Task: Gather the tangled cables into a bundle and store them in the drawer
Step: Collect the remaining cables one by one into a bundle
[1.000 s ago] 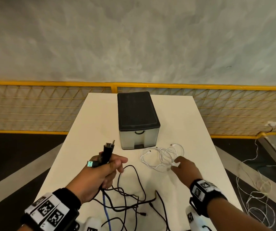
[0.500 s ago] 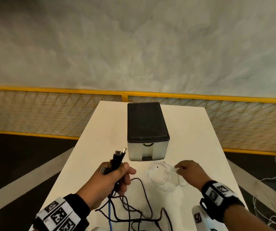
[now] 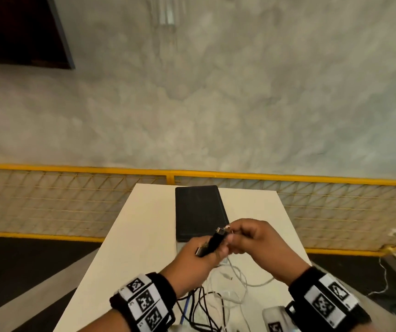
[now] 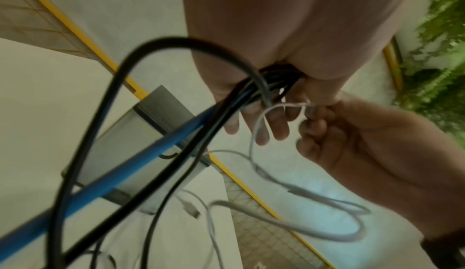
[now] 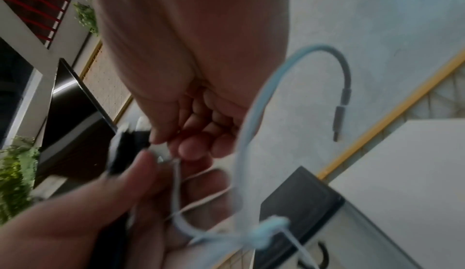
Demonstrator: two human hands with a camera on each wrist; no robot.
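Held above the white table (image 3: 144, 236), before the black-topped drawer unit (image 3: 198, 212): left hand (image 3: 192, 256) fisted round black and blue cables (image 4: 141, 163), plug ends (image 3: 212, 240) pointing up-right. Right hand (image 3: 257, 245) pinching a thin white cable (image 4: 259, 130), loops trailing down. Drawer front mostly hidden; wrist views blurred.

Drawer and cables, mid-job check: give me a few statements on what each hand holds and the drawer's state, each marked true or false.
1. The left hand grips the black cables. True.
2. The right hand rests empty on the table. False: it pinches the white cable beside the left hand.
3. The drawer unit stands open. False: its front looks shut in the left wrist view.
4. A blue cable runs with the black ones into the left hand. True.
5. All the cables are already inside the drawer. False: they hang from the hands.
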